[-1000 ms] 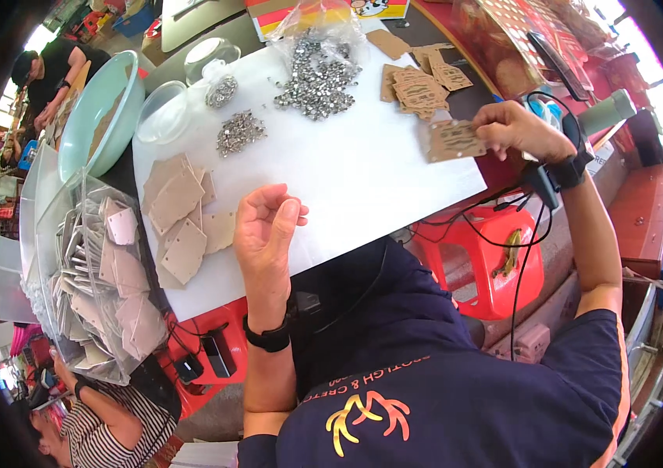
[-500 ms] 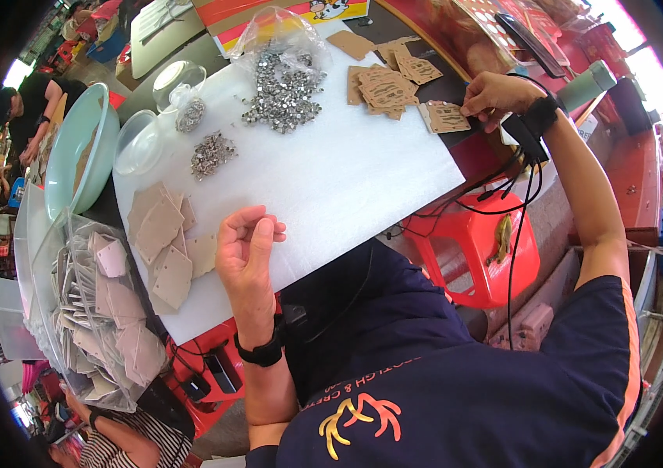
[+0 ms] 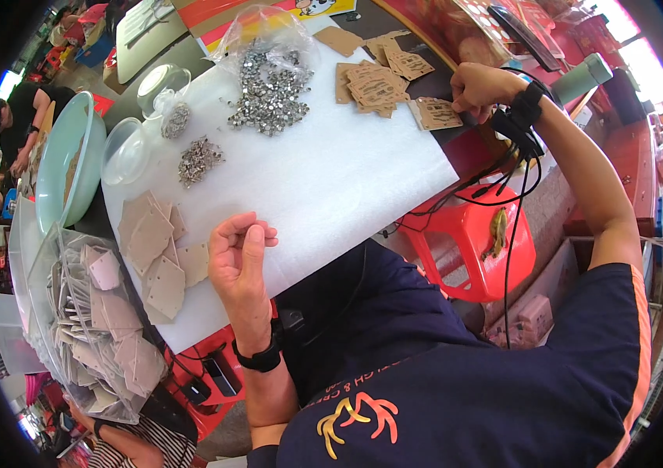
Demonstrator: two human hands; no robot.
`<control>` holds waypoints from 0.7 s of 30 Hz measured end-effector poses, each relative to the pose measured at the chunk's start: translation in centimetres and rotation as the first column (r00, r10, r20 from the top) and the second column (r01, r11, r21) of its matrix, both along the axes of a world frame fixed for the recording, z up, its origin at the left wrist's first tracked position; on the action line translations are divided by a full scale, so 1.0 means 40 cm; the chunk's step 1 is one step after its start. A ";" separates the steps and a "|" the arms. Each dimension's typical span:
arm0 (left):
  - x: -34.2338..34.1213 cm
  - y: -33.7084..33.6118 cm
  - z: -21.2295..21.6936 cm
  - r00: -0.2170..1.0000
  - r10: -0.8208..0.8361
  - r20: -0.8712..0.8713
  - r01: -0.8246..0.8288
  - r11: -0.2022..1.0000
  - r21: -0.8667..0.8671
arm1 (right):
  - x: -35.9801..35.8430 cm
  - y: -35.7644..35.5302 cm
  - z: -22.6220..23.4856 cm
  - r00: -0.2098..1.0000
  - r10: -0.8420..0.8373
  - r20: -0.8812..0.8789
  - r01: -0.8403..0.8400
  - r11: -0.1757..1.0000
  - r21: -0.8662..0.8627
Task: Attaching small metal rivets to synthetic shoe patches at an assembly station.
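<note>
At the far right of the board, the thumb and fingers of my right hand (image 3: 487,87) pinch the edge of a brown printed card (image 3: 438,114). That card lies low beside a pile of similar brown cards (image 3: 378,84). My left hand (image 3: 242,253) hovers palm-inward over the near edge of the white foam board (image 3: 331,179), its fingers loosely curled and its thumb up, with nothing visible in them. Blank grey-beige cards (image 3: 161,249) lie to its left. Farther back are a large heap of small silvery metal pieces (image 3: 271,92) and a smaller heap of metal pieces (image 3: 200,160).
An open clear bag (image 3: 265,31) lies behind the large heap. Clear tubs (image 3: 126,152) and a pale green basin (image 3: 74,156) stand at left, above a clear bin of cards (image 3: 101,327). Black cables (image 3: 503,191) hang near a red stool (image 3: 487,242). Other people work at left.
The whole view has shifted slightly, moving the board and its contents a little left and up in the picture. Both hands keep nearly the same pose, the right still at the card.
</note>
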State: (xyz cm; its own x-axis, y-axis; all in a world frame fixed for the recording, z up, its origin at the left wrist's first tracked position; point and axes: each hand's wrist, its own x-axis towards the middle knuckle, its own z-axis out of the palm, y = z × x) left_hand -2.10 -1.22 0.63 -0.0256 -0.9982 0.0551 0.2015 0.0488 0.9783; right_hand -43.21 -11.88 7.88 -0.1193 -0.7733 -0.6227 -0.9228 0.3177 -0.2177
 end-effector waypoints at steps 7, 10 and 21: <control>0.004 0.000 -0.012 1.000 0.015 -0.009 -0.015 1.000 -0.019 | -0.050 0.014 -0.017 0.977 -0.072 0.201 0.072 0.997 0.007; 0.009 -0.002 -0.013 1.000 -0.002 -0.027 0.001 1.000 -0.011 | -0.060 0.025 -0.007 0.965 -0.114 0.237 0.126 0.991 -0.039; 0.012 -0.008 -0.021 0.998 -0.003 -0.064 0.000 0.999 -0.043 | 0.012 0.081 -0.007 0.916 0.385 -0.110 -0.391 0.801 -0.453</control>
